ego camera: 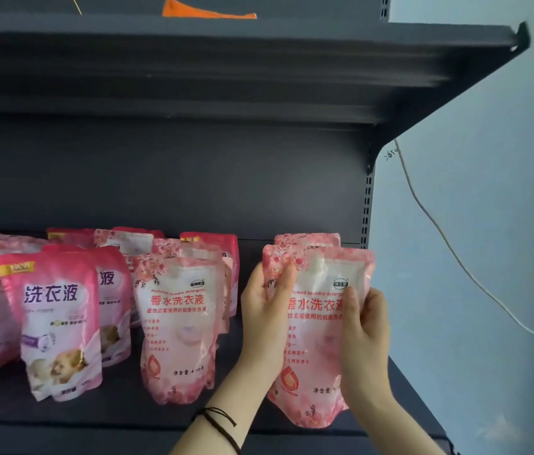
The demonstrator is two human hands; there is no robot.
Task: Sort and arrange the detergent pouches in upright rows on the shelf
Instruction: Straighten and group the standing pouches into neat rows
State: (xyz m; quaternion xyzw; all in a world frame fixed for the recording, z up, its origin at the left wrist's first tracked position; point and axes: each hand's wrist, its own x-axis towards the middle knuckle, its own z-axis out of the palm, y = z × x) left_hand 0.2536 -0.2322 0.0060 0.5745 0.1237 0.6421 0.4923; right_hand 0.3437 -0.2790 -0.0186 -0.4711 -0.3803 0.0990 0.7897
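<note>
A light pink floral detergent pouch (316,326) stands upright at the right end of the dark shelf (121,412). My left hand (267,310) grips its left edge, thumb across the front. My right hand (364,336) grips its right edge. Another floral pouch (305,239) stands right behind it. To the left stands a matching floral pouch (178,326) heading its own row. Further left, darker pink pouches (59,323) with purple lettering stand in upright rows.
The upper shelf (226,60) overhangs closely above. A slotted upright post (366,205) marks the shelf's right end. A white cable (449,244) hangs on the pale wall to the right. A bare gap of shelf lies between the two floral rows.
</note>
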